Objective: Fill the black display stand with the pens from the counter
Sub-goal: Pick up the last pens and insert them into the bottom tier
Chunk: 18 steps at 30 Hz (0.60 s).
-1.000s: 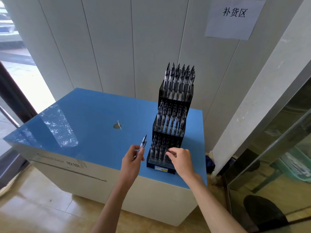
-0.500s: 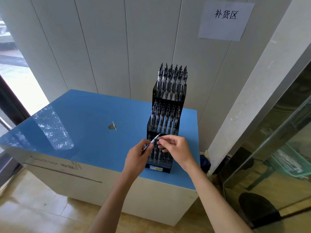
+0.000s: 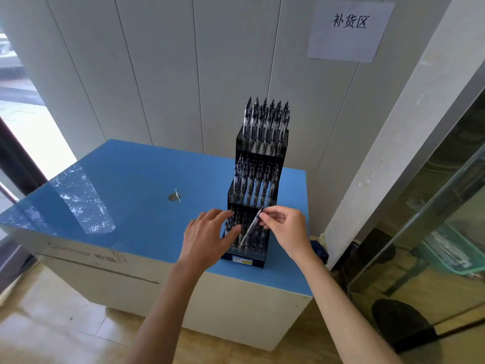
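Right hand (image 3: 284, 227) pinches pen (image 3: 251, 227), tilted over near tier of black display stand (image 3: 258, 177); left hand (image 3: 207, 237) released, fingers spread, touching stand's left side.

Two bare forearms rise from the bottom edge of the frame, sleeveless; the left hand (image 3: 207, 239) and right hand (image 3: 284, 228) wear no gloves.

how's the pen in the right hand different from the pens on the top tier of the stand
The pen in the right hand is tilted and pinched near its upper end; the top tier pens stand upright, untouched. The held pen hangs in front of the lowest tier of the stand; the others sit in the highest. Both look like the same clear, dark-tipped pens.
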Available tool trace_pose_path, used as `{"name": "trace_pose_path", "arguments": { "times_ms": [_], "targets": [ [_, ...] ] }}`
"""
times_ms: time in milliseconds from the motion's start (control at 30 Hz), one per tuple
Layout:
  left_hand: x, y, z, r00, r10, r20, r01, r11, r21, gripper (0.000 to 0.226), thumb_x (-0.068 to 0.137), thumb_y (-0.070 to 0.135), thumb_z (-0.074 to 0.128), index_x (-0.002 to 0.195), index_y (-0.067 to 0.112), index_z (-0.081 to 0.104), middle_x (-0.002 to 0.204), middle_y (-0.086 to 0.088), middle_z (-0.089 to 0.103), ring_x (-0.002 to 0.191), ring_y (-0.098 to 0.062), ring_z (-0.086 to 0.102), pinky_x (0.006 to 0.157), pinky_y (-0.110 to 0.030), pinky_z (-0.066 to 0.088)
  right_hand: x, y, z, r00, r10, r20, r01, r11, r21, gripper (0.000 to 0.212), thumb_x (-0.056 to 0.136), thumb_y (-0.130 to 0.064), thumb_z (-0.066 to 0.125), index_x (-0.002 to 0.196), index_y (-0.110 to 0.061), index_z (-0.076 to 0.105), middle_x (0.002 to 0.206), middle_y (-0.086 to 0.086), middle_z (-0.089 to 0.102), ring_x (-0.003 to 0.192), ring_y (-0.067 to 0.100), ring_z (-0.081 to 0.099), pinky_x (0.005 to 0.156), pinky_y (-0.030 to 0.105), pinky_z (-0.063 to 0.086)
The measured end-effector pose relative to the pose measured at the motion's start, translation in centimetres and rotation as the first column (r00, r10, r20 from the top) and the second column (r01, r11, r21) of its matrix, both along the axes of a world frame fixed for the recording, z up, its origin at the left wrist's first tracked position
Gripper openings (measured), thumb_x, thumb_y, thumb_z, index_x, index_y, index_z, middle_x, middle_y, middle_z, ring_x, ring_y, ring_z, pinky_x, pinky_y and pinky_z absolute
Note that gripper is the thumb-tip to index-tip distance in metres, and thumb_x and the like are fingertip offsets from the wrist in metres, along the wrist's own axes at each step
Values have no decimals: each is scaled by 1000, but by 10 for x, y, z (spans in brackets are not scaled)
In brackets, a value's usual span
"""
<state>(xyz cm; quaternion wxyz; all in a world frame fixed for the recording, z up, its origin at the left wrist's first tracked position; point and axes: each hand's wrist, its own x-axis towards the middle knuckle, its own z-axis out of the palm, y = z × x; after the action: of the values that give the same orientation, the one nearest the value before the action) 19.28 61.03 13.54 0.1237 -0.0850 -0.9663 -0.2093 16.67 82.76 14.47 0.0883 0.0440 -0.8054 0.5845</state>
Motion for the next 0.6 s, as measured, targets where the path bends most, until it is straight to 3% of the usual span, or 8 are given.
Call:
{"name": "trace_pose_path", "arguments": {
  "times_ms": [133, 300, 400, 500, 600],
  "targets": [
    [-3, -13, 10, 999, 45, -30, -48, 995, -88, 69, 93, 72, 33, 146, 32, 52, 148, 4, 54, 136, -22, 48, 108, -45, 40, -2, 5, -7, 991, -25, -135, 59, 966, 251, 10, 89, -15, 76, 95, -9, 79, 79, -3, 76, 72, 6, 71, 76, 21, 58],
    [-1, -19, 20, 997, 76, -6, -76, 993, -87, 75, 89, 75, 27, 148, 34, 49, 151, 5, 52, 139, -21, 45, 111, -44, 36, -1, 4, -18, 982, -32, -184, 95, 934, 344, 13, 89, -15, 76, 99, -9, 79, 83, -1, 77, 72, 3, 68, 73, 3, 48],
    [0, -19, 24, 996, 85, 6, -84, 993, -83, 76, 89, 76, 26, 148, 35, 49, 151, 6, 51, 139, -20, 45, 111, -43, 36, 0, 3, -23, 981, -18, -195, 91, 925, 370, 14, 89, -15, 75, 101, -8, 79, 85, 0, 78, 74, 4, 68, 75, 4, 49],
    [2, -18, 26, 996, 87, 14, -85, 993, -81, 80, 87, 78, 22, 148, 34, 49, 150, 6, 52, 138, -19, 46, 110, -43, 37, 0, 2, -28, 983, 8, -181, 64, 920, 387, 15, 89, -14, 75, 102, -8, 79, 87, 1, 78, 76, 6, 69, 78, 13, 55],
    [2, -16, 28, 996, 91, 23, -90, 993, -74, 79, 87, 78, 22, 147, 34, 51, 148, 6, 54, 137, -19, 47, 109, -43, 38, -1, 2, -35, 988, 14, -155, 51, 911, 409, 14, 89, -14, 75, 102, -9, 79, 88, 1, 78, 76, 4, 67, 76, 4, 49]
  ]
}}
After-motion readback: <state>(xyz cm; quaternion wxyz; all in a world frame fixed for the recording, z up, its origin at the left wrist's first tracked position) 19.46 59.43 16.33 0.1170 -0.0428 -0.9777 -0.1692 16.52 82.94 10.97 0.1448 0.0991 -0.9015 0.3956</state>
